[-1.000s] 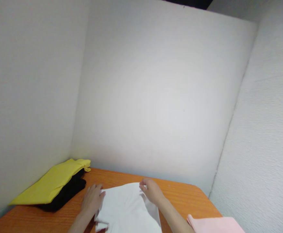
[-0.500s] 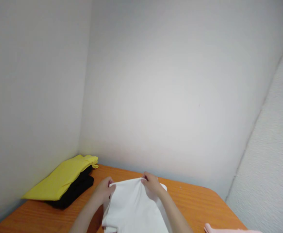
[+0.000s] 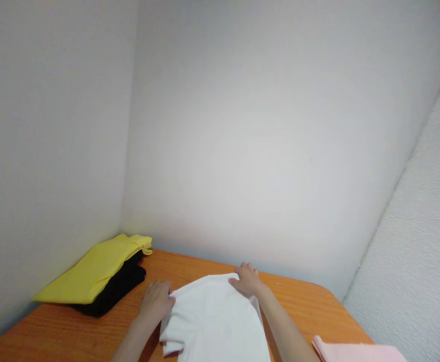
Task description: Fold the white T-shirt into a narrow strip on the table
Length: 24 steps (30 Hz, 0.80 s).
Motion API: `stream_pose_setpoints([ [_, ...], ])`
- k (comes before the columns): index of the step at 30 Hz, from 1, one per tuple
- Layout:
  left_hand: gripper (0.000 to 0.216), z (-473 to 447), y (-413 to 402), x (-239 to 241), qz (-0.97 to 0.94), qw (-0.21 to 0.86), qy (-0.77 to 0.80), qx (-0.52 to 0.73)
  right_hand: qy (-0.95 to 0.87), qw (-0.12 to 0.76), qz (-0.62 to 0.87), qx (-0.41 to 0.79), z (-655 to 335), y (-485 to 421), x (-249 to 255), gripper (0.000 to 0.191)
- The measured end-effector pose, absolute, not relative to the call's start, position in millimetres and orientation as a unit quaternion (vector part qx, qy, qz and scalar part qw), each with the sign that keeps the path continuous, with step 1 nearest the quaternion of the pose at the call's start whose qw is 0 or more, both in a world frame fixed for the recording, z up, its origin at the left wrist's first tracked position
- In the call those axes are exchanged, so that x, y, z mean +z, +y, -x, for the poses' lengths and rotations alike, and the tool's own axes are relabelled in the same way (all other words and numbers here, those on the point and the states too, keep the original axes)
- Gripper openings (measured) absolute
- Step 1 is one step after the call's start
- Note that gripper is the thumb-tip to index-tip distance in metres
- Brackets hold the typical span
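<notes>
Orange table in a white-walled corner — yellow garment stacked on a black one, pink cloth at right. Left hand and right hand lie flat, fingers open, on the white shirt's far edge.

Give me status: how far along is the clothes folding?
Done: yellow garment lies folded atop a black garment at the table corner. In hand: left hand and right hand rest on the white garment. Left: pink garment by the near edge.
</notes>
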State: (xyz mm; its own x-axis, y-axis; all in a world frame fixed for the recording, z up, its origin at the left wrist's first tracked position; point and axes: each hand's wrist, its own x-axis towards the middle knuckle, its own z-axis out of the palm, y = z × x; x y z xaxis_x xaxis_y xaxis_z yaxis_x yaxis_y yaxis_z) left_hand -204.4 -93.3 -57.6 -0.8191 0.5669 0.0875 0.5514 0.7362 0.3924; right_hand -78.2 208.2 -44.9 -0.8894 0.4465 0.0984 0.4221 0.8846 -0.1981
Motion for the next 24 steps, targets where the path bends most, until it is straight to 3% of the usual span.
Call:
stream_pose_setpoints([
  [8, 0.019, 216, -93, -57, -0.305, 0.002, 0.914, 0.269, -0.967, 0.110, 0.204, 0.107, 87, 200, -59, 0.039],
  [15, 0.016, 223, -102, -67, -0.269, -0.005, 0.924, 0.270, -0.954, 0.214, 0.201, 0.061, 109, 132, -31, 0.023],
  [18, 0.009, 228, -104, -70, -0.258, 0.004, 0.924, 0.282, -0.961, 0.217, 0.150, 0.082, 95, 78, -26, 0.015],
  [21, 0.007, 231, -104, -71, -0.257, 0.007, 0.919, 0.299, -0.965, 0.179, 0.106, 0.160, 70, 21, -37, 0.033],
  [24, 0.007, 233, -102, -70, -0.259, 0.001, 0.915, 0.310, -0.969, 0.154, 0.107, 0.159, 53, -18, -52, 0.055],
])
